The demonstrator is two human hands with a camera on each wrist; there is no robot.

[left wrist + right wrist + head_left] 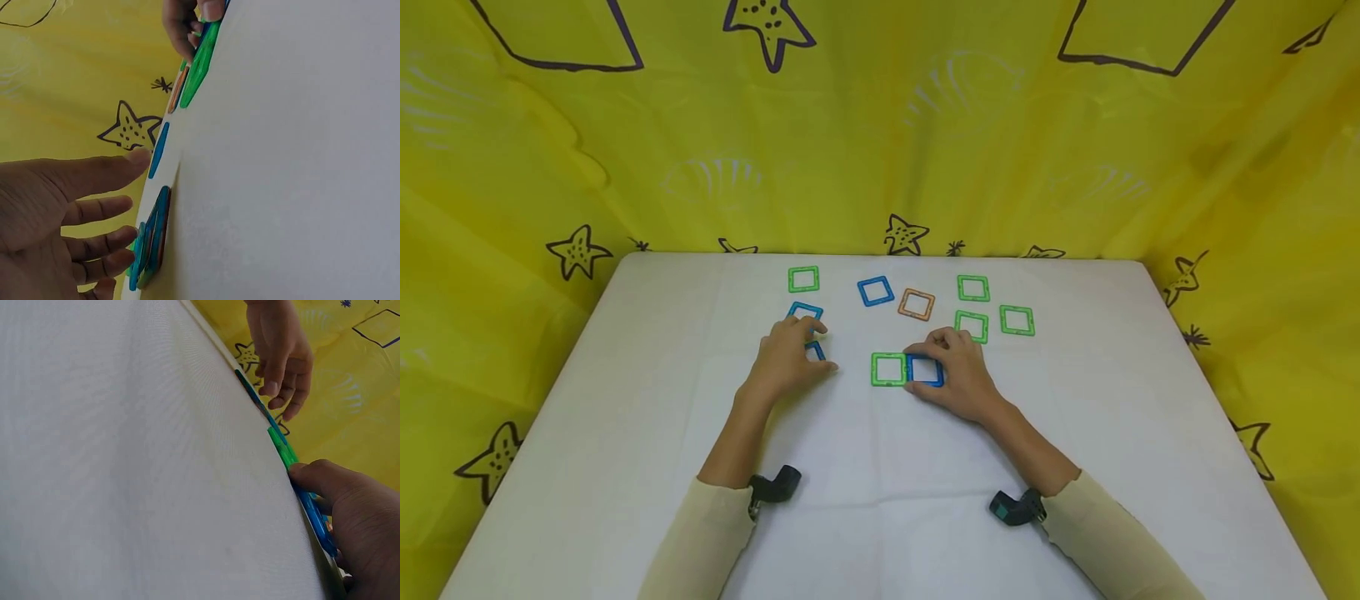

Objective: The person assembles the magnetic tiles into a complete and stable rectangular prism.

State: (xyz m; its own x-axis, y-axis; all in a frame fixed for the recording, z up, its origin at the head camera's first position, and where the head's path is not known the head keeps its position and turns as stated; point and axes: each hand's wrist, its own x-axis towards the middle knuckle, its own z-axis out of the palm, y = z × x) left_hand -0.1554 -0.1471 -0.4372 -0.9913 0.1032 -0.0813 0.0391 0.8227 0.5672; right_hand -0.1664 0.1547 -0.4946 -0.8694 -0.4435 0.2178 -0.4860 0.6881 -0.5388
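My right hand point(961, 375) grips a blue square magnetic tile point(925, 383) between thumb and fingers. The tile lies edge to edge with a green square tile point(888, 383) on the table. In the right wrist view, the thumb sits close to where the blue tile point(317, 526) and the green tile point(281, 447) meet. My left hand point(784, 358) hovers over a partly hidden blue tile point(817, 345), its thumb and fingers spread apart in the left wrist view. Another blue tile point(806, 306) shows just beyond its fingertips.
A white table point(647, 400) stands against a yellow patterned curtain point(850, 150). Farther back lie a green tile point(803, 288), a tilted blue tile point(878, 302) and an orange tile point(916, 317). Three green tiles lie at right, one point(973, 298) behind another point(973, 315) near the right fingers.
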